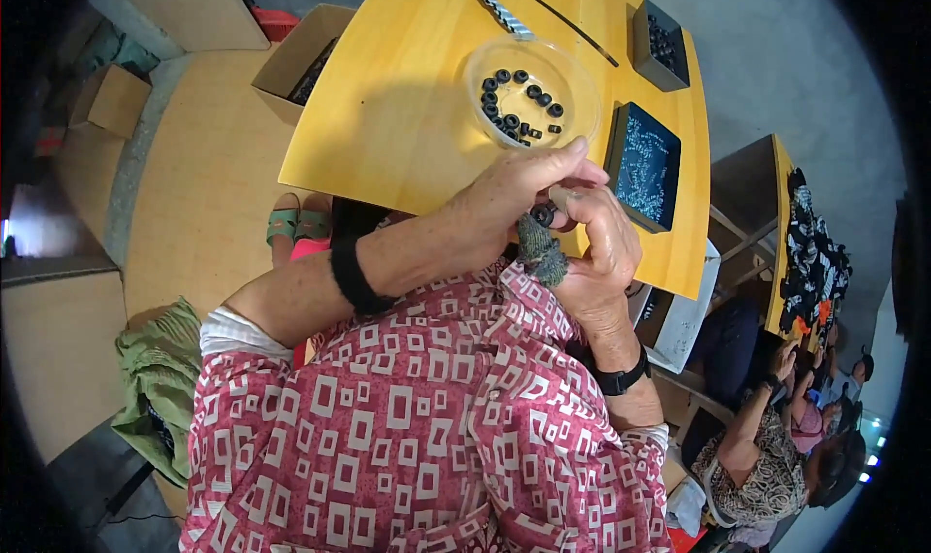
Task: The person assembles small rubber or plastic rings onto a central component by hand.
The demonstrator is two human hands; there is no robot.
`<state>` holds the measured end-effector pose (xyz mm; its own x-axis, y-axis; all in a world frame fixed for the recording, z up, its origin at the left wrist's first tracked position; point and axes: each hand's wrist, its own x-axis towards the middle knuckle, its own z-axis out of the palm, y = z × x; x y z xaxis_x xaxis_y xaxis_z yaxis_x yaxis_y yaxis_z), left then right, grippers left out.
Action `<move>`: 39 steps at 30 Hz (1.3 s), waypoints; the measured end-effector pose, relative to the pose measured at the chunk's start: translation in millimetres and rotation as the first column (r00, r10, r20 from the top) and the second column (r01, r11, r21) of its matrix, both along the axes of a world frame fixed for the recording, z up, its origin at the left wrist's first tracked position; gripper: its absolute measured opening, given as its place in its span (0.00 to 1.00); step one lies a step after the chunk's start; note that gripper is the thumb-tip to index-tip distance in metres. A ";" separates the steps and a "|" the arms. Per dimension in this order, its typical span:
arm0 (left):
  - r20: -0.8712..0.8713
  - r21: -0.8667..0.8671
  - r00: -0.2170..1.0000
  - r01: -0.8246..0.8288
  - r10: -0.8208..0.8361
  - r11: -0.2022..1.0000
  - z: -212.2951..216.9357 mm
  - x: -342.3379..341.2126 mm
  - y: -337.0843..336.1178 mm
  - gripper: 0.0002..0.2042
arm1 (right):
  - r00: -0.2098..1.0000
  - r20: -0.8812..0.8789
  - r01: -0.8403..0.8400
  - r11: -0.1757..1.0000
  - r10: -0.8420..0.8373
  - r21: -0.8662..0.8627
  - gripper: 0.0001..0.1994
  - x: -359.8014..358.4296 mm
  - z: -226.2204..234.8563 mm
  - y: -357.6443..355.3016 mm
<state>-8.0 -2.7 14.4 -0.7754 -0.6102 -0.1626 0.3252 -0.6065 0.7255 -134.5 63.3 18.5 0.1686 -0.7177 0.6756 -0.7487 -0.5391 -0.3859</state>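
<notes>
Both my hands meet just over the near edge of the yellow table (388,155). My right hand (603,238) is closed around a small black ring-shaped part (543,214), pinched beside a grey-green knitted finger cover (539,250). My left hand (543,173) bends over from the left, its fingers curled against the right hand's fingertips. What the left fingers grip, if anything, is hidden. Just beyond the hands stands a clear round plastic bowl (585,116) with several black ring parts (511,121) in it.
Right of the hands is a dark tray (663,209) of small pale pieces. Farther off sit a dark box (663,75) of black parts and a striped strap with a black cord (499,8). A cardboard box (291,73) stands left of the table. Other people (766,446) work at the right.
</notes>
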 end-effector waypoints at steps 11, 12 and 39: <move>-0.180 0.091 0.983 0.052 -0.035 0.994 15.3 -16.1 0.1 0.28 | 0.999 0.022 0.047 0.999 -0.047 -0.001 0.14 3.0 13.3 2.3; -0.183 0.088 0.983 0.043 -0.027 0.995 15.5 -17.5 0.0 0.28 | 0.998 0.022 0.050 0.999 -0.050 -0.001 0.14 2.4 12.7 2.3; 0.091 -0.032 0.983 0.163 -0.159 0.986 8.9 17.8 -10.9 0.09 | 0.999 -0.043 0.020 0.999 -0.018 0.026 0.18 -29.0 22.7 4.9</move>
